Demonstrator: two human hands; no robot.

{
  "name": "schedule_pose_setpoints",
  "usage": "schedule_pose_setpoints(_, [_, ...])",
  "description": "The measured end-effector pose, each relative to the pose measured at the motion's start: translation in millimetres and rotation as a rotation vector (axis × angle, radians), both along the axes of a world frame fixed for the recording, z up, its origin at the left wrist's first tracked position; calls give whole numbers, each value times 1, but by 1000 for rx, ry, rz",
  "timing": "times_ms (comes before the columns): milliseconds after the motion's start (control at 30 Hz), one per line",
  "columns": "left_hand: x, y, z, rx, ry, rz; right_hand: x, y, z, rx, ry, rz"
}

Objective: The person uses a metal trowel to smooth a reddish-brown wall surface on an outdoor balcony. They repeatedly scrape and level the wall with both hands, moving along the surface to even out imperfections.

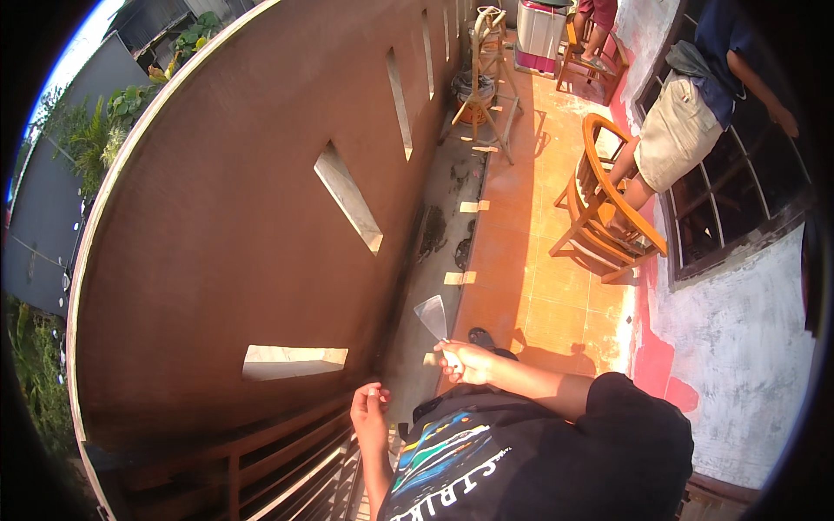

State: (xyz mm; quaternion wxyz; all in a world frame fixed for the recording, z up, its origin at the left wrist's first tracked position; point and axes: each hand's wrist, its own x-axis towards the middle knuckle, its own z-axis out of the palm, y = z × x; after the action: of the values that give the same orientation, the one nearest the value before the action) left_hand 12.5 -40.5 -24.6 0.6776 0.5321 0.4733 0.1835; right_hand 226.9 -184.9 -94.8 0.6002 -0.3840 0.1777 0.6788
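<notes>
My right hand (467,362) is closed round the handle of a putty knife (432,318). Its flat, flared metal blade points up and away from me, over the grey strip of floor beside the wall. On the left, my left hand (371,405) is raised near the brown wall (217,217), its fingers curled in and nothing seen in them. The hand is apart from both the putty knife and the wall, close to a slotted brown railing (234,469).
Ahead on the orange tiles (512,260), a person (686,122) stands on a wooden chair (599,217) by the barred window (721,200). Farther off are a second person on another chair (599,65), a washing machine (540,35), a wooden stand (486,87) and a bucket (473,106).
</notes>
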Motion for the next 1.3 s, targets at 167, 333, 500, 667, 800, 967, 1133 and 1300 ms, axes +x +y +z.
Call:
schedule_pose_setpoints(167, [115,-24,-6,-102,4,-53,130,-45,11,5,-36,-76])
schedule_pose_setpoints(333, [218,-35,-5,-130,-85,-74,236,-76,20,-44,-101,-262])
schedule_pose_setpoints(500, [287,-23,-5,-139,-40,-148,313,-53,24,-68,-128,-355])
schedule_pose_setpoints(667, [346,19,-23,-142,51,-178,365,19,26,130,-140,-328])
schedule_pose_setpoints(800, [412,65,-36,-147,-11,-197,401,68,40,264,-190,-178])
schedule_pose_setpoints(967, [519,130,-27,-104,-80,-204,479,103,63,251,-299,-59])
schedule_pose_setpoints(1133, [616,179,-5,-59,-133,-195,563,134,76,263,-431,-155])
schedule_pose_setpoints(1300, [682,199,2,-16,-158,-202,649,167,76,276,-718,-167])
